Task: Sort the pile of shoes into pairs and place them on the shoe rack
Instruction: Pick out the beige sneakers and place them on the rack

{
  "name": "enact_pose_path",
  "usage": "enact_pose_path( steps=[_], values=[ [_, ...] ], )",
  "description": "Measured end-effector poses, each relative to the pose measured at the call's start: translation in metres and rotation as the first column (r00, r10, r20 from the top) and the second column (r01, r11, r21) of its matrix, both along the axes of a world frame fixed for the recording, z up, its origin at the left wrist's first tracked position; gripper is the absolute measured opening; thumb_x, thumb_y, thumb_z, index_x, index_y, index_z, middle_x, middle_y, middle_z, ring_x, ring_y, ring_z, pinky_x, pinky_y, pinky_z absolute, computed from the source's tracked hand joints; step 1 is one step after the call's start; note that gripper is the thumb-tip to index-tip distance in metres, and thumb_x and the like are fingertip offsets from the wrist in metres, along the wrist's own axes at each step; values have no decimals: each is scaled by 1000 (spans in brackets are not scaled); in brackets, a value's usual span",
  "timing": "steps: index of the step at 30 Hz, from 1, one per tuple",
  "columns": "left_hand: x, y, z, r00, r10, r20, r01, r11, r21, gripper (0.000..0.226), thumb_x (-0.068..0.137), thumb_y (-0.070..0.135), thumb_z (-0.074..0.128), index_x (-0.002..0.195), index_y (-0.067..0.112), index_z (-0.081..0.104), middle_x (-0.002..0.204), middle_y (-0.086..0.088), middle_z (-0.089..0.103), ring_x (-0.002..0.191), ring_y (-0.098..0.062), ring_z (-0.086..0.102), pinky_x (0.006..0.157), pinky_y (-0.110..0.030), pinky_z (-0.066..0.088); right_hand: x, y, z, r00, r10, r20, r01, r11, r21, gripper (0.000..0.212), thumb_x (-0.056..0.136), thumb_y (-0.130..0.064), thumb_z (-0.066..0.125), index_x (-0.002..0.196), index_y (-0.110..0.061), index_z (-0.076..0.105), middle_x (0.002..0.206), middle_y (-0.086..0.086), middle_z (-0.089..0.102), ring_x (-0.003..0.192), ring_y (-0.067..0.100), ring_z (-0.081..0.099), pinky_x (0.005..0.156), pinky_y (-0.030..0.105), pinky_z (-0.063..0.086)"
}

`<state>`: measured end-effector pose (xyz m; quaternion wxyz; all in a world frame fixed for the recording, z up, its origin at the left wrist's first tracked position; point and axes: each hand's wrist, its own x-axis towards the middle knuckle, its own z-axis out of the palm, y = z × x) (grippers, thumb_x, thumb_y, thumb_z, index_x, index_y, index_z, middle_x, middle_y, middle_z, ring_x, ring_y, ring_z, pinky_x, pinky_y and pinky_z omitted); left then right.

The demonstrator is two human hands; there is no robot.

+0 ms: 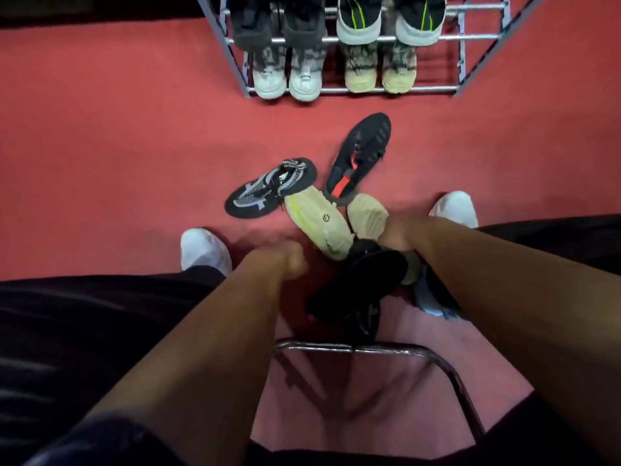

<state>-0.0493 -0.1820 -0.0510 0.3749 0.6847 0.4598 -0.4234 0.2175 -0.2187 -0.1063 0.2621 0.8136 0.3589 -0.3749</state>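
Loose shoes are piled on the red carpet between my feet. A black-and-white knit sneaker (268, 190) lies at the left and a black sneaker with orange trim (359, 153) beyond it. A beige shoe with a neon stripe (316, 227) lies sole up in the middle. My right hand (403, 235) is closed over a second beige shoe (366, 213). A black shoe (369, 280) sits under my wrists, and a blue-grey shoe (433, 306) peeks out beneath my right forearm. My left hand (290, 260) is blurred, fingers curled, with nothing visible in it. The shoe rack (433, 90) stands ahead.
The rack holds a white camouflage pair (287, 80) and a beige camouflage pair (379, 79) on the bottom rails, with a black pair (279, 31) and a white-and-green pair (386, 28) above. My white shoes (205, 250) flank the pile. A chrome chair frame (369, 349) is below me.
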Motion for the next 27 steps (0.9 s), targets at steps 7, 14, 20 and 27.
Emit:
enact_pose_path(
  steps=[7, 14, 20, 27],
  values=[
    [24, 28, -35, 925, 336, 178, -340, 940, -5, 58, 85, 58, 62, 135, 28, 67, 133, 3, 66, 116, -21, 62, 106, -37, 49, -18, -1, 23, 922, 137, -363, -190, 975, -113, 44, 107, -31, 57, 143, -6, 62, 140, 15, 62, 128, 34, 60, 102, 34, 46],
    [57, 30, -57, 462, 887, -3, -868, 451, -209, 27, 101, 35, 60, 120, 18, 54, 108, -11, 59, 98, -28, 58, 90, -39, 50, -22, -6, -49, 894, 127, -429, -143, 990, -6, 90, 76, -64, 62, 152, -17, 53, 155, 11, 52, 139, 29, 51, 118, 34, 40],
    [47, 17, -91, 117, 987, -114, -973, 90, -213, 50, 88, 30, 75, 134, 18, 61, 126, -8, 67, 113, -27, 65, 73, -36, 53, -15, 11, -9, 874, -190, -447, 190, 981, -46, 39, 104, -33, 57, 120, 1, 71, 101, 19, 74, 87, 36, 72, 84, 46, 61],
    [48, 14, -106, 106, 993, -47, -966, 91, -240, 29, 95, 16, 71, 124, 11, 68, 110, -8, 71, 92, -19, 65, 62, -27, 53, -8, -9, -31, 977, -197, -84, 203, 976, 76, 58, 96, -43, 57, 141, -7, 55, 145, 18, 56, 135, 40, 55, 113, 48, 44]
  ],
)
